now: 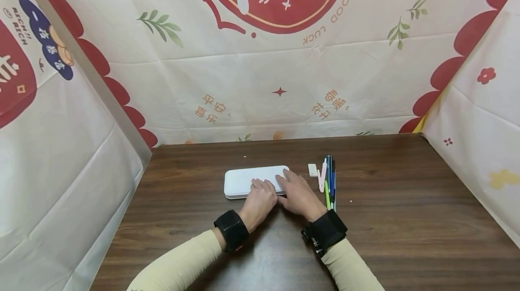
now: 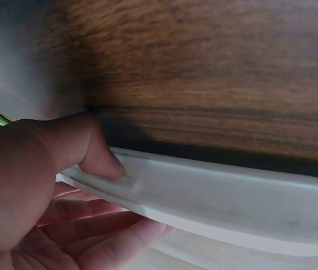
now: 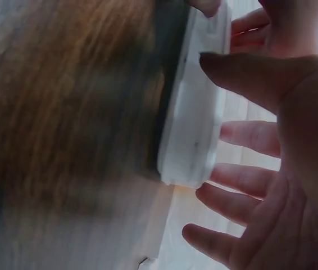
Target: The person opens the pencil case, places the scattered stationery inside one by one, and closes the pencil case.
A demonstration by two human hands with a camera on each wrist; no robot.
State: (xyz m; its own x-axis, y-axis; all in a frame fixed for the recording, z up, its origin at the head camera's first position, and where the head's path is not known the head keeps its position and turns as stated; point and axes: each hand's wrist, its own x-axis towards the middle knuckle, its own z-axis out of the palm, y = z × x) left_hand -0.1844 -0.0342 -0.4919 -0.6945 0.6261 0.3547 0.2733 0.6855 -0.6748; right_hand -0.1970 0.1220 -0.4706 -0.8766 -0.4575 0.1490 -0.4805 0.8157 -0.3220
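A closed white pencil case (image 1: 243,181) lies lengthwise on the table. At its front middle is my left hand (image 1: 261,201); its bent thumb (image 2: 104,154) presses the front wall while the fingers curl over the lid, so the case's edge is pinched between them. My right hand (image 1: 299,195) is at the right end. Its thumb (image 3: 243,73) touches the front wall in the right wrist view, and its fairly straight, spread fingers (image 3: 249,177) reach over the lid and past the end. Inside the case nothing can be seen.
Right of the case a small white eraser (image 1: 312,170) lies near a pale pink pair of compasses or similar slim tool (image 1: 323,176). Beside it are several pens (image 1: 331,176) and a light green pen (image 1: 327,194). Printed white cloth (image 1: 260,74) walls the table's back and sides.
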